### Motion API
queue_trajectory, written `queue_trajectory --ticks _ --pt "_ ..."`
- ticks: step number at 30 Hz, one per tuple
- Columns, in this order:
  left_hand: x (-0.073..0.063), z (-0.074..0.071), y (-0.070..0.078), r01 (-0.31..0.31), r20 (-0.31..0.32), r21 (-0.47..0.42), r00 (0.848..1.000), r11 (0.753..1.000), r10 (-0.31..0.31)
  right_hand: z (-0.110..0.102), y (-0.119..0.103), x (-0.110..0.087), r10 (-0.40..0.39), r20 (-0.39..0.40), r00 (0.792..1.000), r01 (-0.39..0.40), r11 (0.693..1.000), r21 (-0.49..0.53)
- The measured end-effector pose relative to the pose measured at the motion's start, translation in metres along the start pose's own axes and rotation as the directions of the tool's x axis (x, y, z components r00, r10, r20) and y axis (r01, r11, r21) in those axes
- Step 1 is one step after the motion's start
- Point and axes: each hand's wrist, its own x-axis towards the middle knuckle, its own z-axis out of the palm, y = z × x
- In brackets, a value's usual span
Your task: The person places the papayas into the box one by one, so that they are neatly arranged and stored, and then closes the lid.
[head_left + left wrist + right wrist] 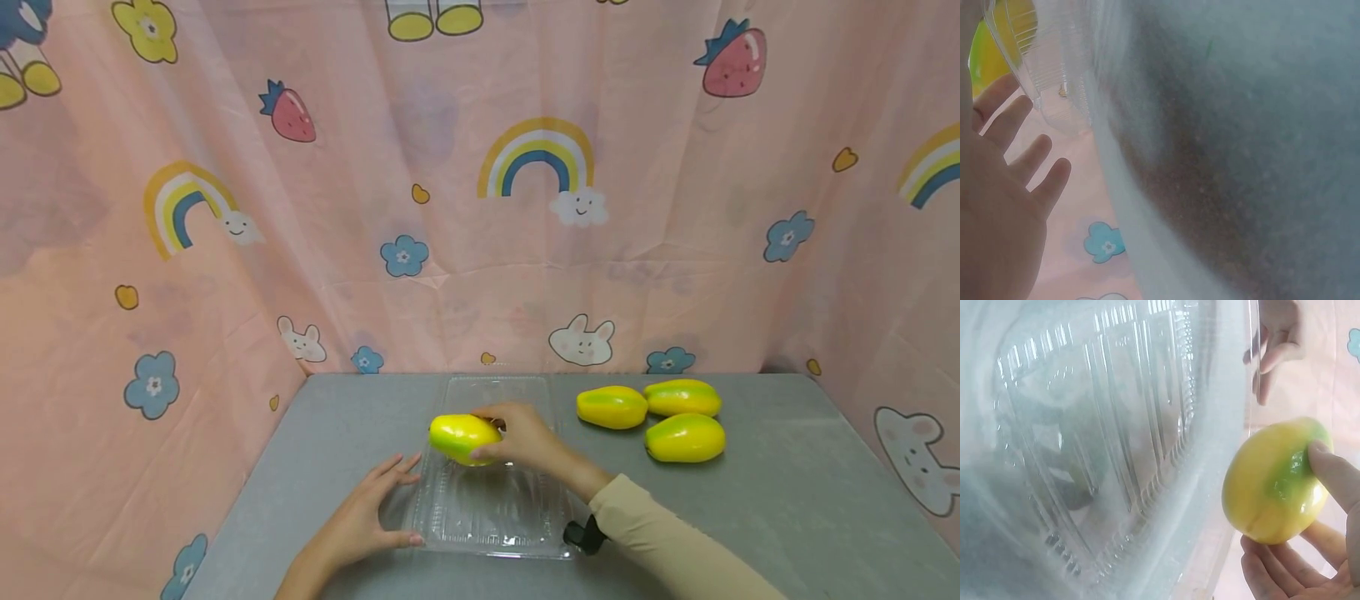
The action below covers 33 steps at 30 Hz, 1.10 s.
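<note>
My right hand grips a yellow-green papaya above the clear plastic container. In the right wrist view the thumb lies on the papaya's green patch, with the other fingers curled beneath it. My left hand is at the container's left side, fingers spread and thumb near its front left corner. The left wrist view shows those fingers apart beside the clear wall, holding nothing. Part of the held papaya is hidden behind the right hand.
Three more papayas lie right of the container: one nearer it, one at the back and one in front. A pink patterned curtain borders the grey table. A black strap shows by the right sleeve.
</note>
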Motion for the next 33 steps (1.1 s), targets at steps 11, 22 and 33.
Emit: queue_trajectory --ticks 11,22,33 --pt "-0.001 0.001 -0.001 -0.048 -0.007 -0.005 0.999 0.999 0.048 0.009 -0.002 -0.001 0.0 0.021 1.0 0.0 1.0 -0.01" --pt "-0.001 0.001 0.0 -0.024 0.019 -0.023 1.0 0.999 0.024 0.012 -0.003 -0.003 0.032 0.047 0.998 -0.03 0.999 -0.029" --pt "-0.001 0.002 -0.003 -0.024 0.02 -0.027 0.999 0.999 0.024 0.016 -0.003 -0.004 0.034 0.062 0.998 -0.033 0.999 -0.03"
